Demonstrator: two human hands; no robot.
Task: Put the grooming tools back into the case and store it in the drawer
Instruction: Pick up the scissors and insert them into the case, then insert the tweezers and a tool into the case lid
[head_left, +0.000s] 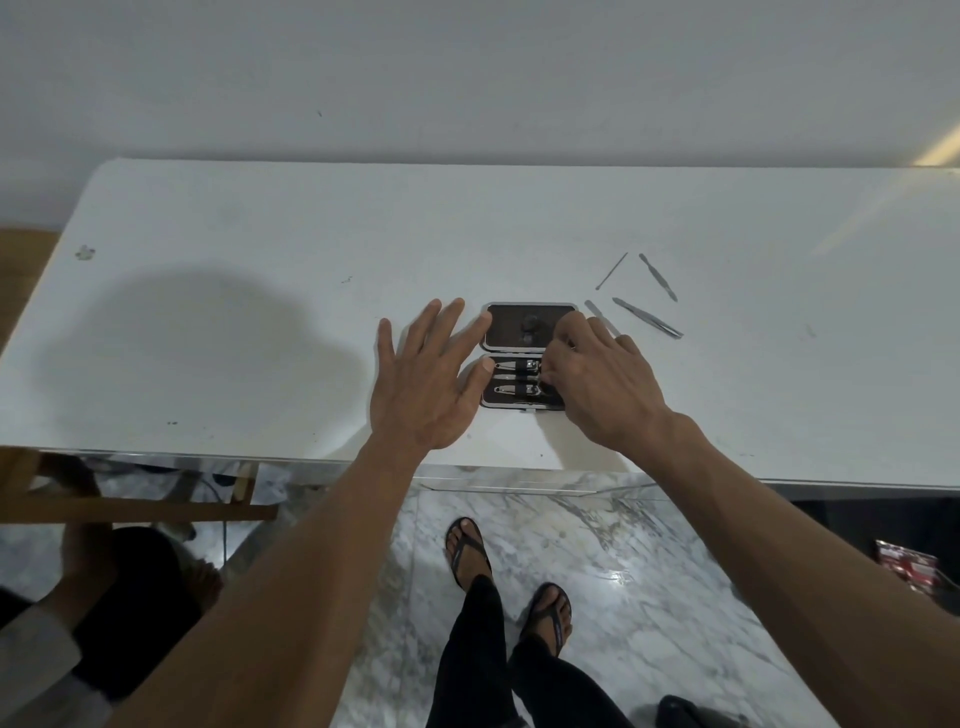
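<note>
A small dark grooming case (524, 332) lies open on the white table (260, 312), lid away from me. Two nail clippers (511, 378) sit strapped in its near half. My left hand (426, 379) rests flat and spread on the table, fingertips touching the case's left edge. My right hand (597, 379) covers the case's right side, fingers curled down into it; what they pinch is hidden. To the right of the case lie loose metal tools: a thin pick (612, 270), a pusher (657, 277), tweezers (647, 318) and a file (601, 317) partly under my right hand.
The table's front edge (311, 457) runs just below my wrists, with a mirrored front beneath it. A wall stands behind the table. My sandalled feet (509, 571) are on the marble floor. Another person's limbs show at the lower left.
</note>
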